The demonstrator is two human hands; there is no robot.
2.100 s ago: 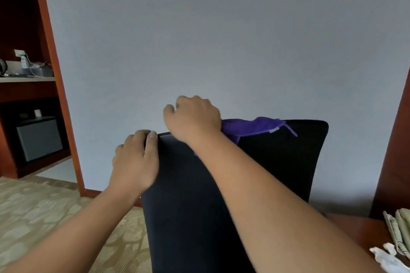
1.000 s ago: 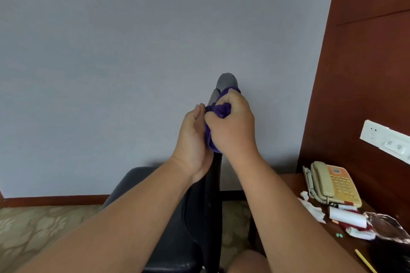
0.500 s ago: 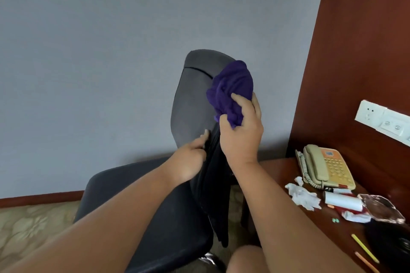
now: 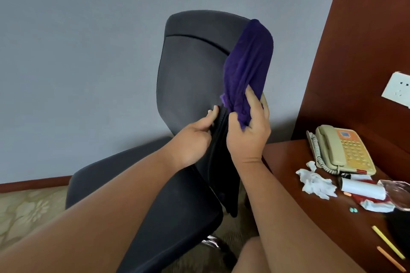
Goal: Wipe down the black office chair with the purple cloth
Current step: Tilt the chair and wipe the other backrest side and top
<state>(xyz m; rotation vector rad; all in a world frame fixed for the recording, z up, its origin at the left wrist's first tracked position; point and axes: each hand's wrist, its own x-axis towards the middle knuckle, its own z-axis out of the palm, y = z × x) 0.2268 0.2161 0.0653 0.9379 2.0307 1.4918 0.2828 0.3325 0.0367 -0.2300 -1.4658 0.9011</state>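
The right hand (image 4: 247,137) is pinching the bunched purple cloth (image 4: 248,66); the left hand (image 4: 195,139) is gripping the black fabric office chair (image 4: 193,68), whose backrest may swivel away under pressure.

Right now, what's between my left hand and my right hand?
In the head view, the side edge of the black chair backrest runs between the left hand and the right hand, which grips the purple cloth.

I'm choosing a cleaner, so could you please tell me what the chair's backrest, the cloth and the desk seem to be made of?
Backrest: probably matte woven fabric over padding; dull, no shine, stitched seam across the top.
Cloth: soft purple textile, possibly microfibre; it drapes in limp folds.
Desk: reddish-brown wood or veneer, smooth with a slight sheen.
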